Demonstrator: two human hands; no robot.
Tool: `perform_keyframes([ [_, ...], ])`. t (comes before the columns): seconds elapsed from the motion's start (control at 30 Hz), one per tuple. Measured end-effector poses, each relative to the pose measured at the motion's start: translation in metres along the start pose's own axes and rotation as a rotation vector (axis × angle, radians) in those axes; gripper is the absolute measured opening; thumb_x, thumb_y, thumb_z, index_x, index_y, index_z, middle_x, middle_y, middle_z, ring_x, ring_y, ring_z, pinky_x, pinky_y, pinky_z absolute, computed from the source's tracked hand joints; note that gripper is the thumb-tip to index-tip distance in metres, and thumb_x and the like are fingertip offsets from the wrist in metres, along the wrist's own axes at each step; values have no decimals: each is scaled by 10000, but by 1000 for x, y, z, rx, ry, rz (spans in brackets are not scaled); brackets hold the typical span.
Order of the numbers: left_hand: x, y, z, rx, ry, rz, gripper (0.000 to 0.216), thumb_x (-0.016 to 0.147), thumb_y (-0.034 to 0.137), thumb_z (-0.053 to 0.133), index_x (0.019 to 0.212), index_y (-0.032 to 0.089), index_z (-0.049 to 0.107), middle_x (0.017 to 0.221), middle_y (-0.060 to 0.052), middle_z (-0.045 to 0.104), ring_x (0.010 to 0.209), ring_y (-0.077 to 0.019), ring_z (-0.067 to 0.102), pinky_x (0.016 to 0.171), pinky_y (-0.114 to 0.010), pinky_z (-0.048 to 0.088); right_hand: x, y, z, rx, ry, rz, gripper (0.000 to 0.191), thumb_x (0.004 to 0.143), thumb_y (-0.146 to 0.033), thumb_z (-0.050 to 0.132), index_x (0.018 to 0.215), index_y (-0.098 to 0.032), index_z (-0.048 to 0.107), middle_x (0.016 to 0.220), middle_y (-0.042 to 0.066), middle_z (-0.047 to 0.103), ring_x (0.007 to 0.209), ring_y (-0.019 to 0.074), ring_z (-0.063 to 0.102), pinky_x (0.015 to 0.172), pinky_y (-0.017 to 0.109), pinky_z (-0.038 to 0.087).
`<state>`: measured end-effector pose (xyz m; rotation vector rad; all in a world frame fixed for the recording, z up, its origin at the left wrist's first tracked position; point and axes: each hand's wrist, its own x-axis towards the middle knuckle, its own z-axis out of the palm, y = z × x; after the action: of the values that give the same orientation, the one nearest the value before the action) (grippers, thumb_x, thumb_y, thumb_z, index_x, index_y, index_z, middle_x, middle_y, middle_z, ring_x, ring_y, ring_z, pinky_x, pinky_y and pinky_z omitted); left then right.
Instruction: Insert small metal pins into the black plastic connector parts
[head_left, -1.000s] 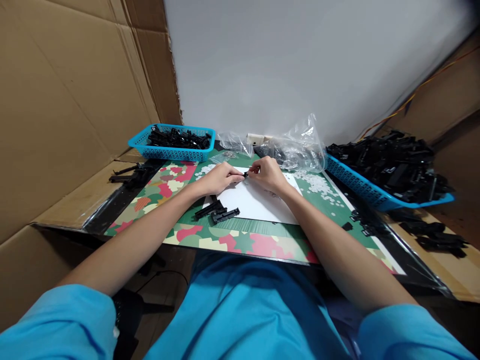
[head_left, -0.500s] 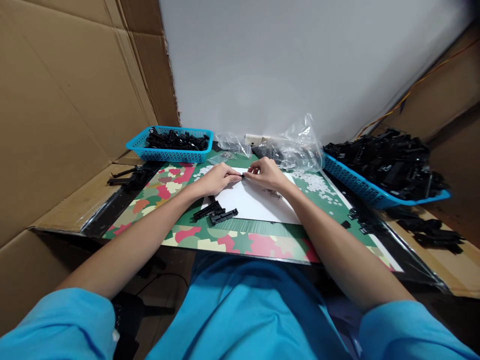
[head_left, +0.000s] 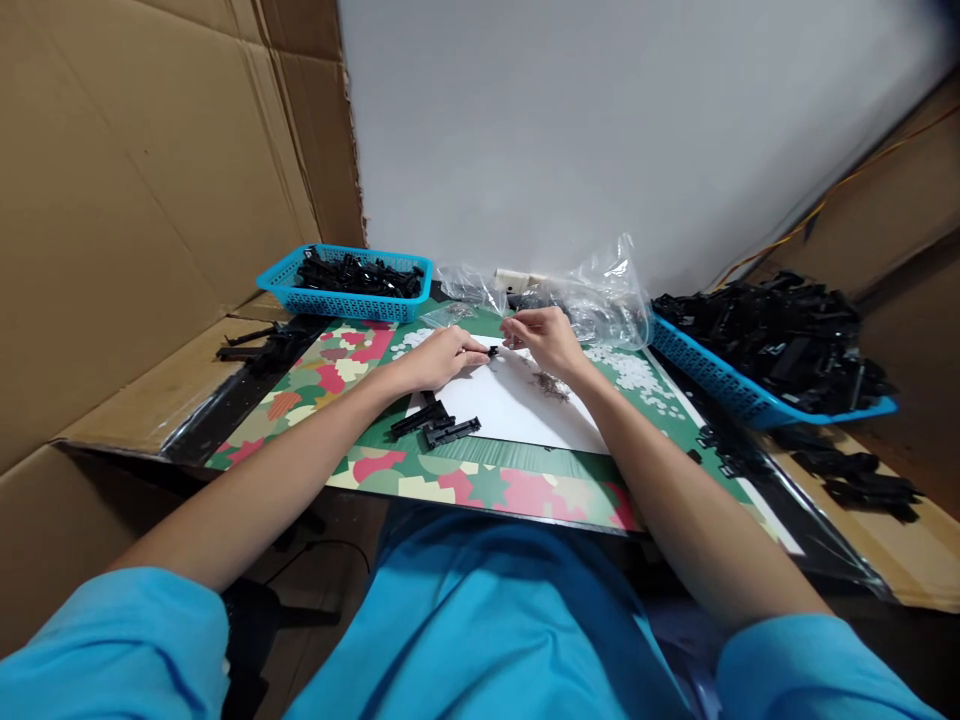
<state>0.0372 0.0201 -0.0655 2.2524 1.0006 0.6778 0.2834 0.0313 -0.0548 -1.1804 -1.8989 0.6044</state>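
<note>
Over the white sheet [head_left: 525, 405], my left hand [head_left: 442, 358] pinches a small black plastic part [head_left: 493, 351] between thumb and fingers. My right hand [head_left: 546, 338] hovers just right of that part, apart from it, with fingertips pressed together; whatever they hold, if anything, is too small to make out. A loose pile of tiny brownish metal pieces [head_left: 551, 386] lies on the sheet below my right wrist. Two longer black plastic parts [head_left: 452, 431] rest at the sheet's left front corner, near my left forearm.
Blue baskets of black parts stand at the back left [head_left: 345, 306] and right [head_left: 727, 375]. Clear plastic bags [head_left: 611, 300] lie along the wall. White discs [head_left: 637, 378] are scattered on the patterned mat [head_left: 480, 485]. More black parts [head_left: 855, 465] sit at the right edge.
My right hand has drawn up and away from the black part, leaving a gap. My left hand still holds it in nearly the same place.
</note>
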Motion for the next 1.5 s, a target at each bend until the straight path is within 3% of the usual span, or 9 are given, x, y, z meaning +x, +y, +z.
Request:
perform_keyframes([
  [0.2,-1,2,-1,-10,-2,4,343,960,444,639,1024,187,856,740,-96,715,755,-227,602,666,-348,402,-2,2,19,268,85,83,553,880,-732,731,848,-180,752,904,145,806,842,260,773,793,390,675],
  [0.43,-1,2,-1,-6,-5,6,359,979,452,611,938,164,822,722,-85,672,707,-206,557,649,-354,370,-2,1,30,142,149,74,461,934,-632,688,818,-189,739,915,134,802,907,277,771,800,379,656],
  [0.83,4,-6,2,-21,-9,20,401,980,453,597,701,179,686,666,-27,517,620,-153,388,619,-347,274,-1,9,32,224,146,103,450,945,-606,671,810,-182,739,955,141,812,874,249,765,824,375,659],
  [1.07,5,-4,2,-2,56,4,355,978,390,585,749,156,724,658,-17,496,624,-143,355,598,-336,245,-3,11,36,281,141,133,505,949,-647,660,846,-164,763,984,170,819,893,268,779,819,368,653],
  [1.3,4,-3,-2,0,25,-22,399,991,446,593,803,156,793,648,-29,561,603,-148,387,597,-336,256,0,13,38,192,156,53,354,992,-454,625,814,-178,758,922,123,811,852,246,758,811,349,611],
  [1.37,3,-3,-2,3,44,-35,376,987,439,612,943,142,838,721,-49,663,649,-160,476,611,-315,310,1,10,35,168,195,32,350,1018,-426,583,823,-183,741,907,111,803,825,228,746,803,337,595],
  [1.5,4,-1,-2,-27,127,37,373,990,389,644,1232,172,825,1079,-108,806,904,-219,659,766,-324,474,1,1,19,34,276,-134,336,1096,-384,468,986,-210,734,957,81,780,880,213,716,870,343,552],
])
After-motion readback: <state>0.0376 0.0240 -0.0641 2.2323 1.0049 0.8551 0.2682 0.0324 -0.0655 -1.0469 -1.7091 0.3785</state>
